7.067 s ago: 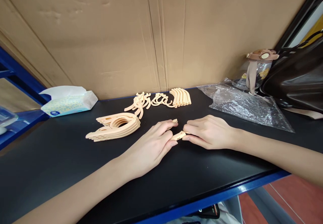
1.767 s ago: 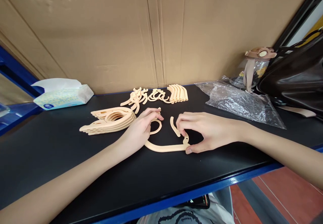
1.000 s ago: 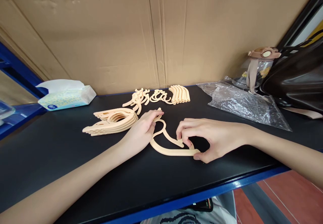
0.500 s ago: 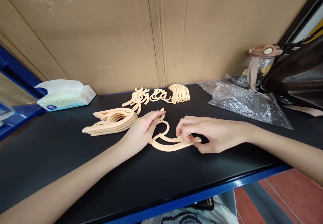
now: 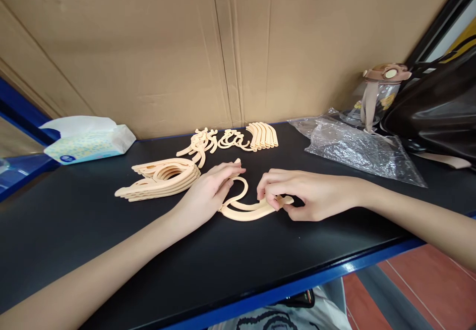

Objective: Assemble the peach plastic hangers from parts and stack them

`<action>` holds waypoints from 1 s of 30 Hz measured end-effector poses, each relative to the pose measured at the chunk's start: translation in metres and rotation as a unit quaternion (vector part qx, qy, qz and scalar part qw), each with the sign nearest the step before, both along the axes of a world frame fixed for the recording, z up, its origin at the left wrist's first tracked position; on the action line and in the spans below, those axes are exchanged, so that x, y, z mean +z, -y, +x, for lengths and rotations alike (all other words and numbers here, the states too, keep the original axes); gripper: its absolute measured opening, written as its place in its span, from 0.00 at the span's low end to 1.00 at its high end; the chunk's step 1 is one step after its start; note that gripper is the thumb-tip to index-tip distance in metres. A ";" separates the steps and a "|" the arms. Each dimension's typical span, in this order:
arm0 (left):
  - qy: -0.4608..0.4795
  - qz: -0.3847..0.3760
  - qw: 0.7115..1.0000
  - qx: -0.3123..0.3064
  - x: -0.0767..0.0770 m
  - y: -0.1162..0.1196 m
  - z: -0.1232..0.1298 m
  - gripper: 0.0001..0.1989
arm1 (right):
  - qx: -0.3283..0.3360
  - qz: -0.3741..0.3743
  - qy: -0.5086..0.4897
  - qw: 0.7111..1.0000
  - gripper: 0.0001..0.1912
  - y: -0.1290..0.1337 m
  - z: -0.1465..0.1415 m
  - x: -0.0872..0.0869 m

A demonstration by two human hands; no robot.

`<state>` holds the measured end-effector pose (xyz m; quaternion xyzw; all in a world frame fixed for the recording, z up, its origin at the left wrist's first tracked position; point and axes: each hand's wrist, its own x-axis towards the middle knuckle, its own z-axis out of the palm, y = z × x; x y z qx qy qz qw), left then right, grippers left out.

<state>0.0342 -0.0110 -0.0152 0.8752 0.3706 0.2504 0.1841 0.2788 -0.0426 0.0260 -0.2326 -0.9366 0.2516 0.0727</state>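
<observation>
A beige plastic folding hanger (image 5: 247, 215) lies on the black table between my two hands, its curved hook (image 5: 244, 185) standing toward the far side. My left hand (image 5: 210, 189) is closed over the hanger's left end, with a small tip showing past the fingers; the palm hides the rest. At the other end, my right hand (image 5: 305, 195) pinches the arms between thumb and bent fingers. Beside my left hand sits a stack of folded beige hangers (image 5: 159, 186). Farther back are loose hooks (image 5: 232, 139), a jumbled pile of curved pieces (image 5: 201, 141) and a row of curved arms (image 5: 263, 136).
A tissue pack (image 5: 91, 141) stands at the back left. To the right lie a crumpled clear plastic bag (image 5: 357, 144), a bottle with a strap (image 5: 385, 89) and a dark bag (image 5: 439, 107). Cardboard (image 5: 148, 47) backs the table, and a blue edge (image 5: 334, 273) runs along its front.
The view has shifted slightly. Both hands keep nearly the same hold on the hanger, with only small finger movement.
</observation>
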 end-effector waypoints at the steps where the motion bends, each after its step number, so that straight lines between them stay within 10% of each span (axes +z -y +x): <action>1: 0.001 0.001 1.000 -0.003 0.000 0.000 0.000 0.16 | 0.001 -0.001 -0.001 1.000 0.14 0.000 0.000 0.000; 30: -0.038 0.029 0.998 -0.043 0.007 0.007 -0.001 0.16 | -0.075 0.134 -0.003 0.988 0.08 -0.014 0.005 -0.011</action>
